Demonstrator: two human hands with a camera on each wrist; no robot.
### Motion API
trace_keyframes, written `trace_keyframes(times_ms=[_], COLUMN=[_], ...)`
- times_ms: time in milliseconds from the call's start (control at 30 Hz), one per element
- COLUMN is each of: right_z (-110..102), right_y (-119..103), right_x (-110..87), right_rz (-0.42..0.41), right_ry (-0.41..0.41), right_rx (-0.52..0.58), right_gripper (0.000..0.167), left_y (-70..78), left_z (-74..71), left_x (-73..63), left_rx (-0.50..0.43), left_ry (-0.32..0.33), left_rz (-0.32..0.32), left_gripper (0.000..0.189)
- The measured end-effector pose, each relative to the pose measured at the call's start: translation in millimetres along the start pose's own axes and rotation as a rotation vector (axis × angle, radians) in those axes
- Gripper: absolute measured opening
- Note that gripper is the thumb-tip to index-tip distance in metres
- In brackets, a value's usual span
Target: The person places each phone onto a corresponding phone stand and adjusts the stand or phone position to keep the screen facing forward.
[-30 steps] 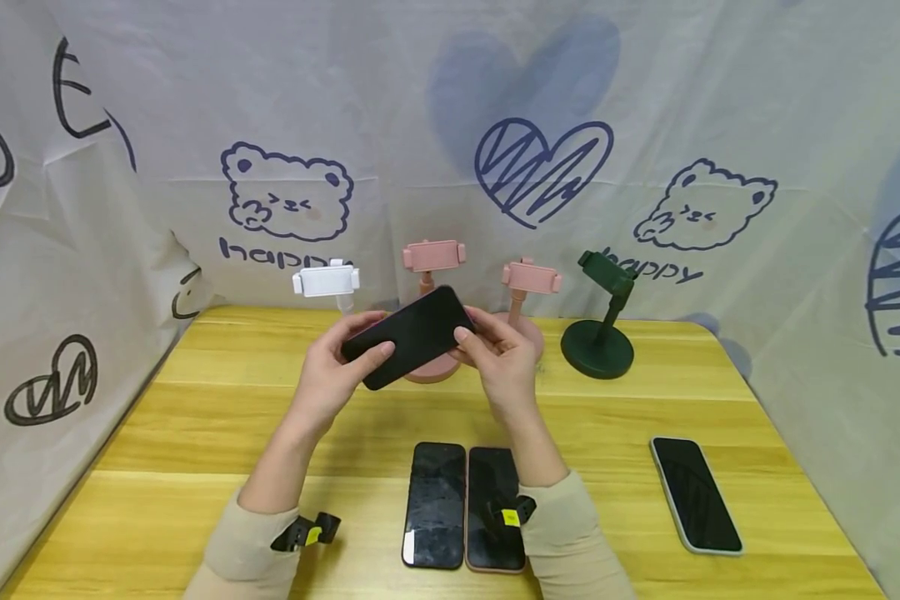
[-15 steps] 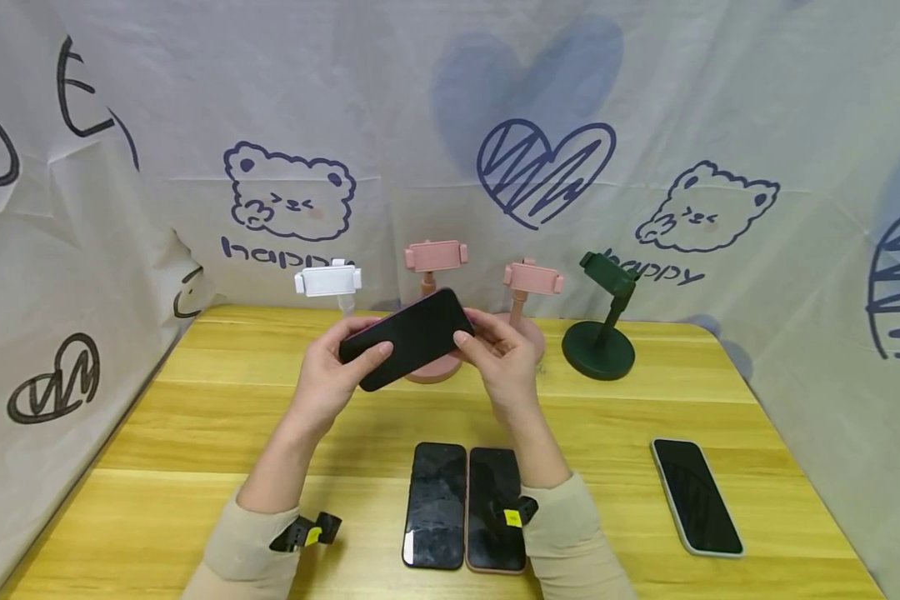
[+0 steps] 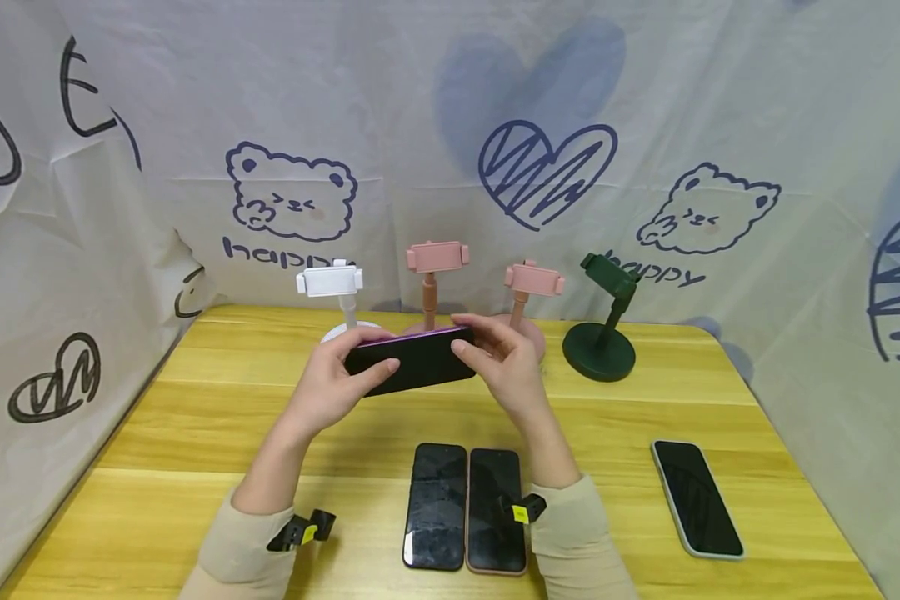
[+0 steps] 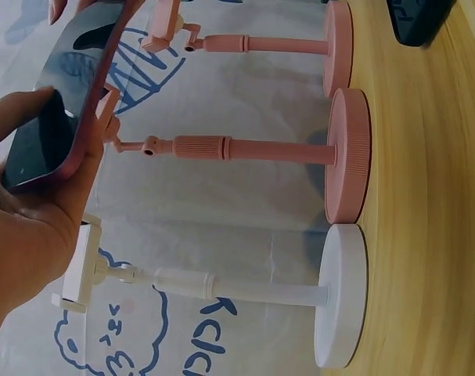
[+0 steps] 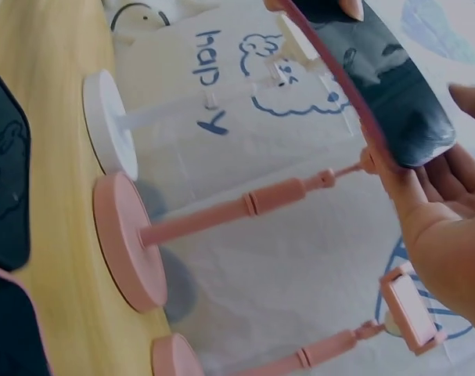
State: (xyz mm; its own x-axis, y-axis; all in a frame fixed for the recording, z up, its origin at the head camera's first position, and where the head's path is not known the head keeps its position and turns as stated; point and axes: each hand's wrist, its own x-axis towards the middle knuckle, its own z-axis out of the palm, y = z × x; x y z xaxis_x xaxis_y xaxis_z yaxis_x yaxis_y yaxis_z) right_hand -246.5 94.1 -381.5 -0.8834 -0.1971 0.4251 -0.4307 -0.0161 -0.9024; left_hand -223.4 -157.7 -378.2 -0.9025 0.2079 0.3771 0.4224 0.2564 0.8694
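Note:
Both hands hold a smartphone (image 3: 412, 364) with a black screen and a purple-red edge, lying sideways above the table. My left hand (image 3: 335, 379) grips its left end, thumb on the screen side. At the right end, my right hand (image 3: 506, 367) pinches it, fingers behind. Just beyond stands a pink phone stand (image 3: 437, 257), its base mostly hidden by the phone and hands. To its left is a white phone stand (image 3: 330, 282), to its right a second pink phone stand (image 3: 534, 280). In the left wrist view the phone (image 4: 65, 98) is close to the stands' clamps.
A dark green phone stand (image 3: 600, 350) is at the back right. Two black-screened phones, one left (image 3: 435, 506) and one pink-edged (image 3: 495, 510), lie side by side near the front. Another phone (image 3: 696, 498) with a pale edge lies to the right. A printed cloth (image 3: 420, 150) hangs behind the table.
The phone has turned from a slant to nearly level, and its purple edge now shows along the top. Its right end has come down, uncovering the middle stand's pole. Both hands kept their hold.

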Motion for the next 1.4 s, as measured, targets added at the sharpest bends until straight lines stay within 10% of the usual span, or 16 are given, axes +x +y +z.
trace_keyframes(times_ms=[267, 533, 900, 1400], right_z=[-11.7, -9.0, -9.3, -2.5], right_y=[-2.2, -0.6, 0.3, 2.7], right_x=[-1.9, -1.6, -2.0, -2.3], right_rz=[-0.006, -0.059, -0.071, -0.042], right_ry=[-0.226, -0.285, -0.231, 0.008], right_rx=[-0.238, -0.404, -0.328, -0.082], right_gripper=[0.033, 0.025, 0.022, 0.025], left_y=[-0.1, -3.3, -1.9, -0.2], left_z=[2.4, 3.4, 6.0, 21.7], left_x=[0.0, -0.3, 0.9, 2.6], left_rx=[0.093, 0.156, 0.123, -0.218], left_ry=[-0.100, -0.130, -0.030, 0.167], left_rz=[0.013, 0.036, 0.021, -0.072], left_gripper=[0.027, 0.026, 0.039, 0.043])
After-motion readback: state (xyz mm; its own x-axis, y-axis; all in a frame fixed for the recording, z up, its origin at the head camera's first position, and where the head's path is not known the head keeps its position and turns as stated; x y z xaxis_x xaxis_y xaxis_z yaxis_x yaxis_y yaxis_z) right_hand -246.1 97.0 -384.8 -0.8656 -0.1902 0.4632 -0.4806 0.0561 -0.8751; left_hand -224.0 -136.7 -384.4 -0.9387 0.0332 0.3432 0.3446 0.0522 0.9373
